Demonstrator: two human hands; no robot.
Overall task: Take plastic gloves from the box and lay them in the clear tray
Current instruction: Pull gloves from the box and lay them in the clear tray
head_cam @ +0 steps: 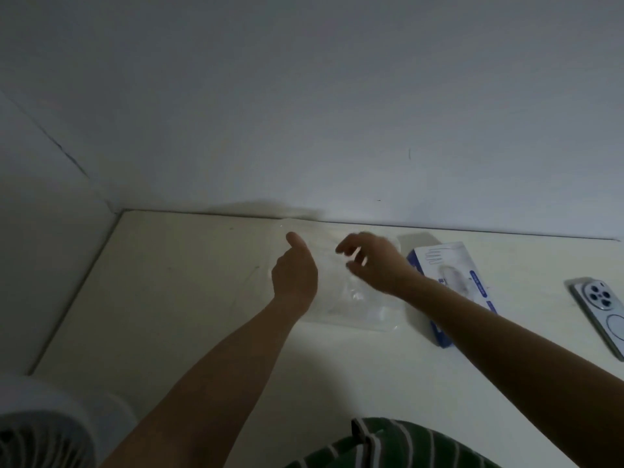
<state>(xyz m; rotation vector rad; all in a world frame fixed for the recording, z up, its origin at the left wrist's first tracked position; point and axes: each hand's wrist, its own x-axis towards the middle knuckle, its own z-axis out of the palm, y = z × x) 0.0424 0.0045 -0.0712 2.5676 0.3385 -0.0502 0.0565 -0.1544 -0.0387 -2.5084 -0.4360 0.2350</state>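
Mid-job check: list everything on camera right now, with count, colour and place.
table: one, white, against the wall
clear tray: one, transparent, mid-table, under both hands
glove box: one, blue and white, right of the tray, partly behind the right forearm
gloves: cannot be told apart from the tray's clear plastic
phone: one, pale, camera side up, far right on the table
fan: one, white, bottom left corner
shirt: green with pale stripes, bottom edge
left hand: over the tray's left side
right hand: over the tray's far side, fingers curled; grip unclear
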